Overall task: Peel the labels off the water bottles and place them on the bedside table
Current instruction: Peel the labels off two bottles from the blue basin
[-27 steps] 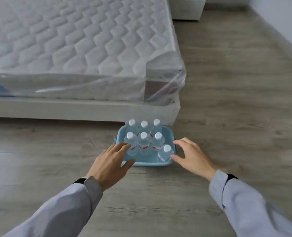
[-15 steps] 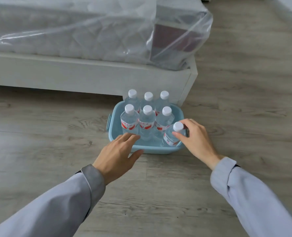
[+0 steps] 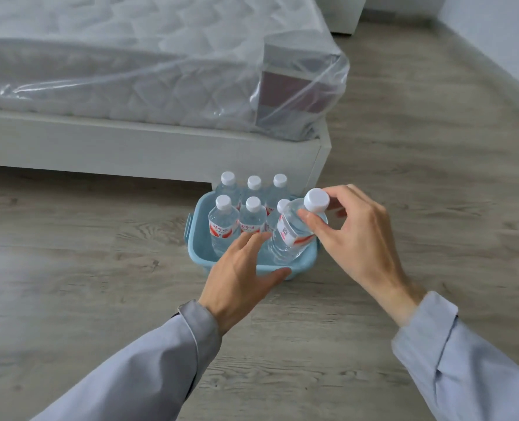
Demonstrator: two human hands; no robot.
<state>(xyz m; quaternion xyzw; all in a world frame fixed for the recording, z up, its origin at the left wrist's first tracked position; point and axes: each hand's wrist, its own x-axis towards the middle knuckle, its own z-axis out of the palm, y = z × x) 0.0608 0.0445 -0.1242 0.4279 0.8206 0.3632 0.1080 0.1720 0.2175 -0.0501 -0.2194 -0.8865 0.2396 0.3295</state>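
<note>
Head view, right hand (image 3: pixel 361 238) pinches tilted bottle (image 3: pixel 288 238) below cap, left hand (image 3: pixel 240 278) straight-fingered, covering tub (image 3: pixel 304 264) rim.

A white bed frame (image 3: pixel 130 147) stands on a grey wood-grain floor (image 3: pixel 434 177). On the frame lies a quilted mattress (image 3: pixel 115 56) wrapped in clear plastic (image 3: pixel 328 80). A light blue tub (image 3: pixel 303 264) sits on the floor just beside the frame's corner. A pale wall (image 3: pixel 495 31) runs well right of the frame.
</note>
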